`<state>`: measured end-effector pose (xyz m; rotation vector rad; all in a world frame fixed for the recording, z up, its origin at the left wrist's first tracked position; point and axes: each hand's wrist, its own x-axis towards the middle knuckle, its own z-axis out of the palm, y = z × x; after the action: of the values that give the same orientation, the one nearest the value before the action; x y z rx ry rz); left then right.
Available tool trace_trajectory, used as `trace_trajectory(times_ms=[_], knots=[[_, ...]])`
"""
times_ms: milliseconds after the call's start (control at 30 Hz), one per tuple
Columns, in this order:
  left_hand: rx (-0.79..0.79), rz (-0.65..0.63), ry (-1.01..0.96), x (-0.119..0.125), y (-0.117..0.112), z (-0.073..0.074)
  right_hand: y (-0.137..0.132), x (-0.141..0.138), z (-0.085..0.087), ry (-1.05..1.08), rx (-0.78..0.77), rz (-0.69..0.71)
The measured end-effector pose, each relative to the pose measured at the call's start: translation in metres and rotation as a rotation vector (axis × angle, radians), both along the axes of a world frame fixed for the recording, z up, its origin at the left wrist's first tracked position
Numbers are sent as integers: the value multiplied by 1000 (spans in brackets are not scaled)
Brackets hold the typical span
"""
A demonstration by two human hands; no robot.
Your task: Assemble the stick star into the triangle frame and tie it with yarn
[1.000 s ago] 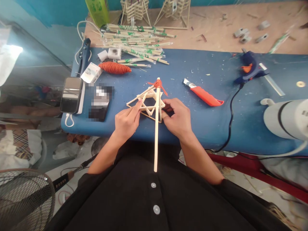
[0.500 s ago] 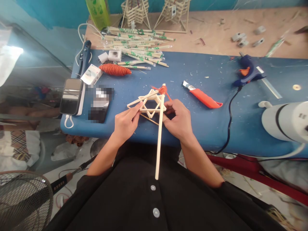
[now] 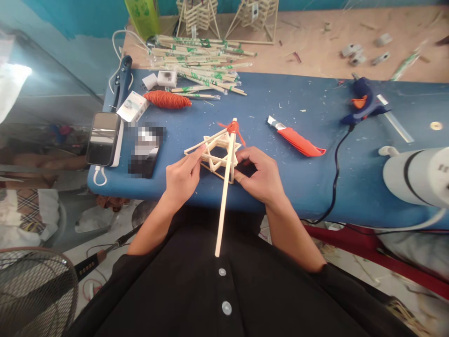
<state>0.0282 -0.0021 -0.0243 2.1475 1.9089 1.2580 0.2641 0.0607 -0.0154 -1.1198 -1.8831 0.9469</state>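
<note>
A star-shaped frame of pale wooden sticks sits just above the near edge of the blue table. A long stick is tied to its top with orange thread and slants down toward my body. My left hand pinches the frame's left point, fingers closed. My right hand is closed on the frame's right side, beside the long stick.
An orange utility knife lies right of the frame. A blue glue gun with a black cord sits farther right. A phone, an orange thread spool and a pile of chopsticks lie at the left and back.
The long stick's lower end swung left, so it now slants. The frame shifted slightly between my hands, which kept their hold.
</note>
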Motion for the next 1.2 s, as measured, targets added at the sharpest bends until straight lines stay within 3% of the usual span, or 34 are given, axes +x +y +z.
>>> trace_trajectory(times_ms=[233, 500, 1200], knots=[[-58, -44, -94, -3, 2, 2, -1, 0, 1, 17, 13, 0], [8, -89, -135, -3, 0, 7, -3, -3, -2, 34, -16, -82], [36, -96, -46, -6, -5, 5, -1, -9, -3, -50, -24, -134]])
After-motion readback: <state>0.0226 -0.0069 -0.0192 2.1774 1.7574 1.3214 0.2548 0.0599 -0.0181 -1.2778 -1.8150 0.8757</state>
